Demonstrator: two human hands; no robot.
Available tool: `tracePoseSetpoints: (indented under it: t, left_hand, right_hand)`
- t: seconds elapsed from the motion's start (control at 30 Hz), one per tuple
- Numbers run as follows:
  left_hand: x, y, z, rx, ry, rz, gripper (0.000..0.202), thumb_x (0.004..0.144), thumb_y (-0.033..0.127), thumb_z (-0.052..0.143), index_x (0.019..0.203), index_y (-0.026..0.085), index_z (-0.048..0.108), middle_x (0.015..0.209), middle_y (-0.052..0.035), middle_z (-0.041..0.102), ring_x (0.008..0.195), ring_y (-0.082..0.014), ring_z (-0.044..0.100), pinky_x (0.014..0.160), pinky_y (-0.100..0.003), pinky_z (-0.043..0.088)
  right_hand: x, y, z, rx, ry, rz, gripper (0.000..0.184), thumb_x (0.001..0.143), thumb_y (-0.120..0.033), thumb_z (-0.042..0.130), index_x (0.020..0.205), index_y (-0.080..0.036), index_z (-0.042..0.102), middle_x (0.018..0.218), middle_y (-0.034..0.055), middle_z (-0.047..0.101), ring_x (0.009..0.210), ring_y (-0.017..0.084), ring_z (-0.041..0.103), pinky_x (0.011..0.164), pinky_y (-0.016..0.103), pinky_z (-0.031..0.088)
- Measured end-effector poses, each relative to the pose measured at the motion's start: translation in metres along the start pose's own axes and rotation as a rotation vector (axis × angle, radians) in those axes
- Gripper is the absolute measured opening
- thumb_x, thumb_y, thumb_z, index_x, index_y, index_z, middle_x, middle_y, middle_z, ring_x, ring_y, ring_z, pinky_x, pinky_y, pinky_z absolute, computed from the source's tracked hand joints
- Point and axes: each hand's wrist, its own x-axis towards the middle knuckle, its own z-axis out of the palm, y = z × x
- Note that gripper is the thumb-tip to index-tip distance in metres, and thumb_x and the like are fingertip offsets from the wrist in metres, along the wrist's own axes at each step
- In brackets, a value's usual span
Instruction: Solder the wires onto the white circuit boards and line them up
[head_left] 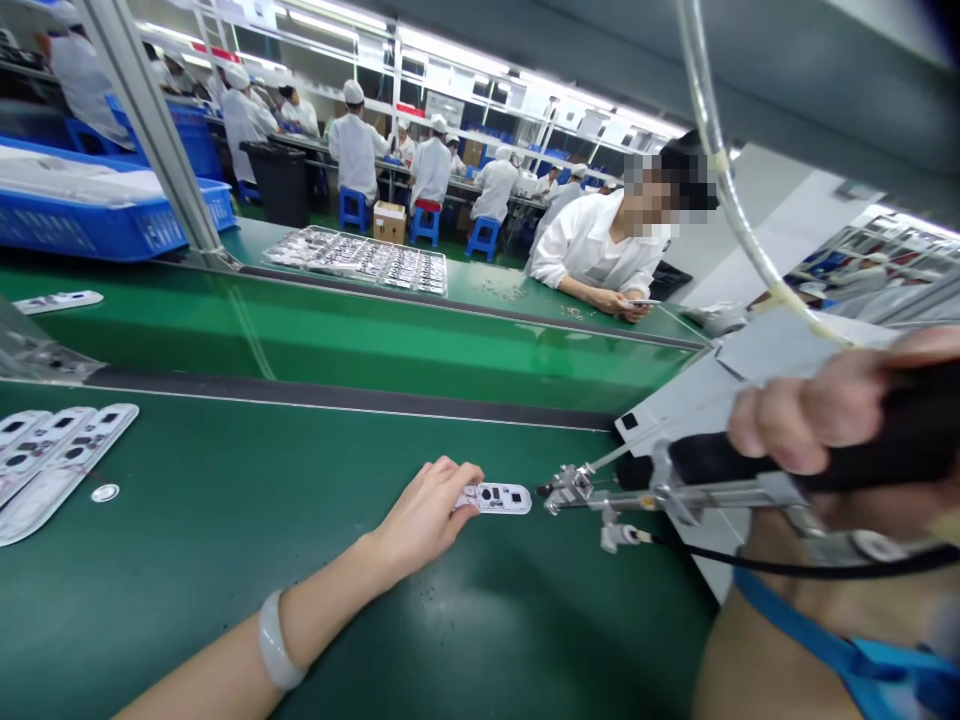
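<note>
Two bare hands work at a green-topped assembly surface (pixel 225 620) on a factory line. The left hand (pixel 424 520), a pale bangle (pixel 274 640) on its wrist, has its fingers closed on the near end of a white plastic panel (pixel 495 498), which lies flat on the surface with its rectangular cut-outs facing up. The right hand (pixel 817 430) is wrapped around the black grip of a black-handled powered tool (pixel 675 490) with a metal frame, its tip just beside the panel's free end and a black cable (pixel 795 570) trailing away. A clear overhead tube (pixel 709 100) runs down toward the right hand. Further left on the same surface lies a row of similar white panels (pixel 60 460), overlapping at the edge of the frame, with a small metal ring (pixel 105 492) just beside them. Across a raised divider, a co-worker (pixel 607 240) in a white coat leans on the next green surface, both hands around a small object, near a tray of metal parts (pixel 356 260) and scattered small pieces (pixel 502 290). Blue plastic crates (pixel 97 225) stand at the far left, and workers in white caps (pixel 356 150) sit on blue stools along the lines behind.
</note>
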Motion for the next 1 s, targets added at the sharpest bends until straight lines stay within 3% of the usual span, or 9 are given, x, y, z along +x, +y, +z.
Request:
tracePoseSetpoints:
  t: [0.13,0.23,0.53,1.0]
  left_hand:
    - [-0.001,-0.002,0.002,-0.054,0.014,-0.042,0.028,0.087,0.015,0.057,0.112,0.024,0.048,0.111,-0.0047,0.063,0.095,-0.0228,0.056,0.080,-0.036,0.047]
    - [0.000,-0.003,0.003,-0.079,0.010,-0.062,0.033,0.087,0.015,0.058,0.116,0.023,0.045,0.114,-0.0050,0.064,0.098,-0.0244,0.055,0.082,-0.039,0.046]
    - [0.000,-0.004,0.006,-0.093,0.026,-0.047,0.036,0.087,0.015,0.058,0.119,0.022,0.043,0.115,-0.0068,0.064,0.098,-0.0247,0.056,0.082,-0.040,0.046]
    - [0.000,-0.004,0.006,-0.100,0.024,-0.053,0.037,0.087,0.014,0.059,0.119,0.022,0.042,0.115,-0.0057,0.064,0.098,-0.0254,0.056,0.083,-0.041,0.046]
  right_hand:
    - [-0.028,0.013,0.051,0.081,-0.092,-0.001,0.015,0.079,-0.039,0.066,0.081,-0.024,0.062,0.053,-0.0047,0.046,0.036,0.012,0.038,0.037,0.031,0.030]
    - [-0.031,0.020,0.066,0.074,-0.083,0.030,0.017,0.078,-0.037,0.066,0.080,-0.021,0.059,0.052,-0.0049,0.046,0.036,0.011,0.040,0.037,0.029,0.032]
    - [-0.026,0.025,0.066,0.077,-0.046,0.088,0.028,0.070,-0.040,0.074,0.076,-0.019,0.057,0.049,-0.0057,0.047,0.034,0.010,0.041,0.036,0.027,0.034]
    - [-0.027,0.026,0.071,0.083,-0.062,0.103,0.023,0.071,-0.035,0.074,0.072,-0.020,0.058,0.047,-0.0051,0.047,0.033,0.011,0.041,0.034,0.026,0.034]
